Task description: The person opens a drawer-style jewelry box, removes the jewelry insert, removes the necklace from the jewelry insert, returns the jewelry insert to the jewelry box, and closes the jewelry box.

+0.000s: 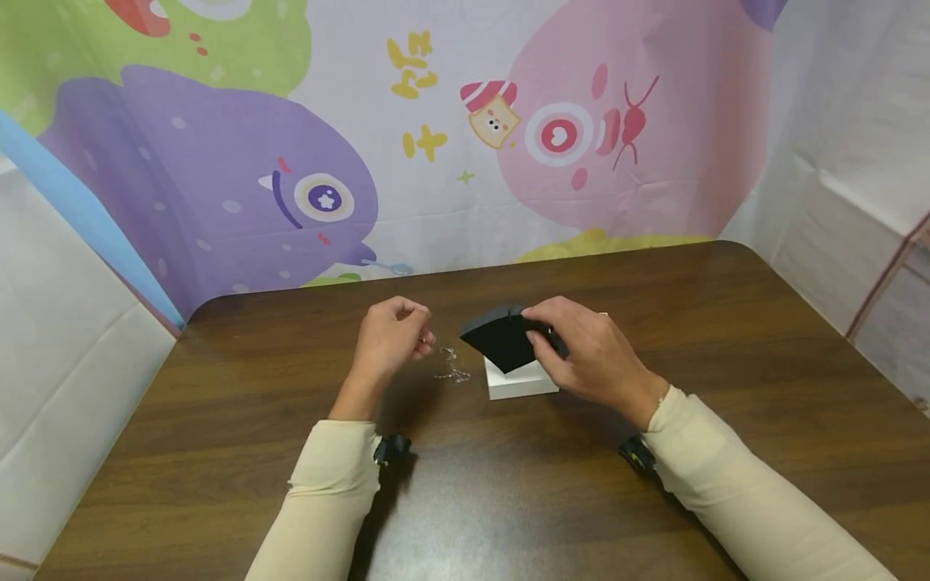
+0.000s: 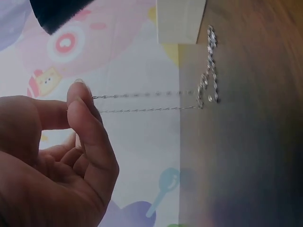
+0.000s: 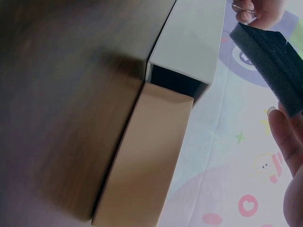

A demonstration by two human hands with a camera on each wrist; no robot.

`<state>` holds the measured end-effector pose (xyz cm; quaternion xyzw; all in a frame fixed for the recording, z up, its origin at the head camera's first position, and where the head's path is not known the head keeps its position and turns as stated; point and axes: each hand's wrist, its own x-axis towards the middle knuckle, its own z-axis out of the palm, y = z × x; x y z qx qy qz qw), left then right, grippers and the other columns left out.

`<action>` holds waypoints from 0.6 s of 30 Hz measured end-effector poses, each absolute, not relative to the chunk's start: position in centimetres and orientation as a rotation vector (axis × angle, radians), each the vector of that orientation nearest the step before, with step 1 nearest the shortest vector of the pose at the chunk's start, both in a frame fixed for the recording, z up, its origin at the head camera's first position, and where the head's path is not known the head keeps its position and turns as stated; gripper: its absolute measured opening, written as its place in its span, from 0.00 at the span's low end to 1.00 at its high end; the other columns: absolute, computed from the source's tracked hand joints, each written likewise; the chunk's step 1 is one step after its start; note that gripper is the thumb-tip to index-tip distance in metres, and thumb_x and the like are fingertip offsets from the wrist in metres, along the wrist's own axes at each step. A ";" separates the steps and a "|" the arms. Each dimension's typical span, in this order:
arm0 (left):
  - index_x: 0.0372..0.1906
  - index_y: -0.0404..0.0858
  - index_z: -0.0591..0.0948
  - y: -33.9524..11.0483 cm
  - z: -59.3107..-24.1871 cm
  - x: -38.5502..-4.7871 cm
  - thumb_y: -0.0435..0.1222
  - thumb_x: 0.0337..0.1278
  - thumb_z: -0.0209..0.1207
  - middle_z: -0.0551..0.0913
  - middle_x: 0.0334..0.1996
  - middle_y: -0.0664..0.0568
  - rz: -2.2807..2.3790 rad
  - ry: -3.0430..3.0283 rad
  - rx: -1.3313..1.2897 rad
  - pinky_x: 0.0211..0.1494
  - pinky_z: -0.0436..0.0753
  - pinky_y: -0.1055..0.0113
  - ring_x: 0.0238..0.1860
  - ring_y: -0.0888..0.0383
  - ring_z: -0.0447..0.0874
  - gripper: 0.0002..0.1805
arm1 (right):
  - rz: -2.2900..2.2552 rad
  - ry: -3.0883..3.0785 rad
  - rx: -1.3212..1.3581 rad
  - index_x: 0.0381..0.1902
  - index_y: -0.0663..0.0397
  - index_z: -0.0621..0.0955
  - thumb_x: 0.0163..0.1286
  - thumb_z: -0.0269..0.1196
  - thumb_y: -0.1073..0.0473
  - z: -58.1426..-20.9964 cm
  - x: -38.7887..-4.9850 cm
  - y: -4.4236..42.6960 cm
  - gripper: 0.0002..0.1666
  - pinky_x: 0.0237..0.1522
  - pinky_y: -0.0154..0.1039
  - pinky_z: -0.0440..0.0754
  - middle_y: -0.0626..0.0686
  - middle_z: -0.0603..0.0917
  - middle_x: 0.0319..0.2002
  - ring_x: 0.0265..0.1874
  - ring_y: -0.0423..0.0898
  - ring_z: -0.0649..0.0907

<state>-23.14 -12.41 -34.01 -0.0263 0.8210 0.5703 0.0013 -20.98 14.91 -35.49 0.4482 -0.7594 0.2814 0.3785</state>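
A thin silver chain (image 1: 454, 373) lies partly on the table, and its upper strands (image 2: 142, 94) rise to the left hand (image 1: 392, 335), which pinches them between thumb and fingertips. To its right, the right hand (image 1: 592, 351) grips a black foam-like pad (image 1: 501, 337) by its edge, tilted above a white box (image 1: 525, 382). In the right wrist view the box's white sleeve (image 3: 189, 38) has an open dark end, with a tan drawer-like part (image 3: 147, 151) at that opening.
The brown wooden table (image 1: 465, 500) reaches a cartoon-printed cloth (image 1: 436, 202) along its back edge. Pale cloth-like panels (image 1: 65, 363) stand at the left and right sides. Dark wrist cameras (image 1: 392, 449) sit at both cuffs.
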 end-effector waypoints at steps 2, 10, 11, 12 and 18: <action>0.43 0.32 0.82 -12.6 -34.2 -23.3 0.35 0.70 0.55 0.84 0.23 0.45 1.757 2.591 -0.083 0.27 0.83 0.66 0.20 0.56 0.84 0.10 | 0.720 -1.945 1.145 0.49 0.65 0.79 0.64 0.64 0.67 -35.5 -21.0 14.9 0.16 0.36 0.47 0.84 0.58 0.84 0.43 0.37 0.50 0.85; 0.46 0.29 0.81 -13.5 -35.2 -23.7 0.37 0.73 0.55 0.84 0.23 0.45 1.585 2.671 -0.071 0.27 0.83 0.63 0.20 0.57 0.84 0.13 | 0.719 -1.938 1.146 0.49 0.65 0.79 0.64 0.63 0.66 -35.5 -21.0 14.8 0.15 0.35 0.47 0.84 0.58 0.84 0.42 0.36 0.50 0.85; 0.45 0.30 0.81 -13.6 -35.3 -23.7 0.37 0.73 0.54 0.84 0.23 0.45 1.549 2.688 -0.067 0.27 0.83 0.62 0.20 0.57 0.84 0.13 | 0.718 -1.937 1.144 0.49 0.65 0.79 0.64 0.63 0.66 -35.5 -21.0 14.8 0.15 0.34 0.47 0.84 0.58 0.84 0.42 0.36 0.50 0.85; 0.45 0.30 0.81 -13.7 -35.4 -23.8 0.38 0.73 0.54 0.84 0.23 0.46 1.507 2.708 -0.062 0.28 0.83 0.62 0.20 0.57 0.84 0.13 | 0.717 -1.939 1.142 0.49 0.65 0.79 0.64 0.63 0.66 -35.5 -20.9 14.8 0.15 0.34 0.47 0.84 0.58 0.84 0.42 0.35 0.50 0.85; 0.44 0.33 0.83 -13.9 -35.7 -23.8 0.41 0.74 0.54 0.85 0.22 0.49 1.259 2.810 -0.038 0.29 0.83 0.61 0.20 0.57 0.84 0.14 | 0.722 -1.949 1.135 0.49 0.65 0.80 0.64 0.64 0.66 -35.4 -21.0 14.9 0.15 0.34 0.47 0.84 0.57 0.84 0.42 0.35 0.50 0.85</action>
